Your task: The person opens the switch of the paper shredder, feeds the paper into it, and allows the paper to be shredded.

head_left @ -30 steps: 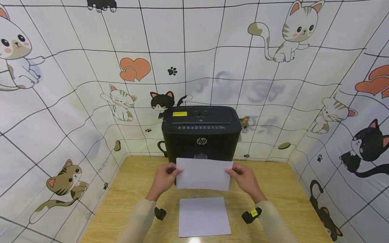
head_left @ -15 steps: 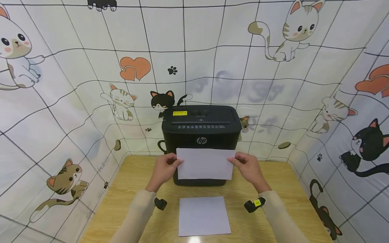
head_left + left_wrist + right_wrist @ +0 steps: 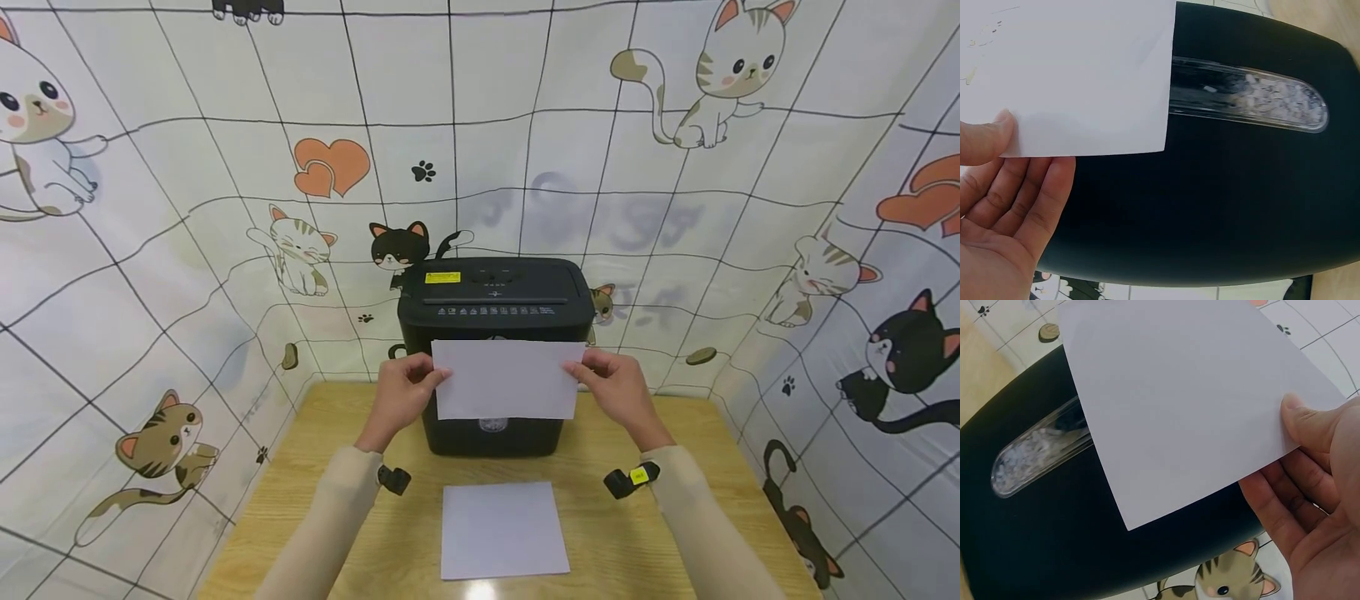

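Observation:
A white sheet of paper (image 3: 507,380) is stretched between my two hands, upright in front of a black HP paper shredder (image 3: 495,327). My left hand (image 3: 405,398) pinches its left edge, thumb in front and fingers behind, as the left wrist view shows. On the opposite edge my right hand (image 3: 615,395) pinches it the same way. The sheet's top edge stands below the shredder's feed slot (image 3: 495,303) in the head view and covers most of the logo. White shreds show through the shredder's clear window (image 3: 1282,100).
More white paper (image 3: 504,530) lies flat on the wooden table (image 3: 330,483), in front of the shredder and between my forearms. Behind and on both sides hangs a white cloth (image 3: 495,158) printed with cats and grid lines. A yellow label (image 3: 442,277) marks the shredder's lid.
Both hands have raised the held sheet up along the shredder's front, uncovering the lower body and now overlapping the logo. The paper on the table has stayed put.

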`<state>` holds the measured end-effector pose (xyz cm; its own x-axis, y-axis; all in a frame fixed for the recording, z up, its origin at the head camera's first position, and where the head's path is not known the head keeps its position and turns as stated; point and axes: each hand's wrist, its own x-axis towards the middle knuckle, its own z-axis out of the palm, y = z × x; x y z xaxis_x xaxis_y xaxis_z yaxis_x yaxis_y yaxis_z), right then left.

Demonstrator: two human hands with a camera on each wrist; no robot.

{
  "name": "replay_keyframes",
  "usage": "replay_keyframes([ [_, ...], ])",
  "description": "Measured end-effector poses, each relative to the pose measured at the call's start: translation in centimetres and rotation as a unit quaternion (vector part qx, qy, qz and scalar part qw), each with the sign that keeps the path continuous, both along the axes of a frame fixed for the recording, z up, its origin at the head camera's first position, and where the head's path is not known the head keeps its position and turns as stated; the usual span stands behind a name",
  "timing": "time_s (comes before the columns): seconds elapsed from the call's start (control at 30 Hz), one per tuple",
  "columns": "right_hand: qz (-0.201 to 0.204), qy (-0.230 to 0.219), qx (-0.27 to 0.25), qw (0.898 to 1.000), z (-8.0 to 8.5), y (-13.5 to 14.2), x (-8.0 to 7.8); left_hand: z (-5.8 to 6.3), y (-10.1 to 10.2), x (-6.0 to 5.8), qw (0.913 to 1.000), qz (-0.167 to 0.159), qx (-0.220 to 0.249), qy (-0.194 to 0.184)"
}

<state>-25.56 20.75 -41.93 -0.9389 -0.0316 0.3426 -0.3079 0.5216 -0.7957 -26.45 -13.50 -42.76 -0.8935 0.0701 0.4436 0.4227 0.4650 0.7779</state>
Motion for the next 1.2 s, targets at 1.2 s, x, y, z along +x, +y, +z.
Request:
replay_keyframes([
  [1.2,-0.009,0.025,0.02,0.999,7.8,0.3,-1.7,8.0,0.0,-2.2,0.9981,-0.015,0.002,0.059],
])
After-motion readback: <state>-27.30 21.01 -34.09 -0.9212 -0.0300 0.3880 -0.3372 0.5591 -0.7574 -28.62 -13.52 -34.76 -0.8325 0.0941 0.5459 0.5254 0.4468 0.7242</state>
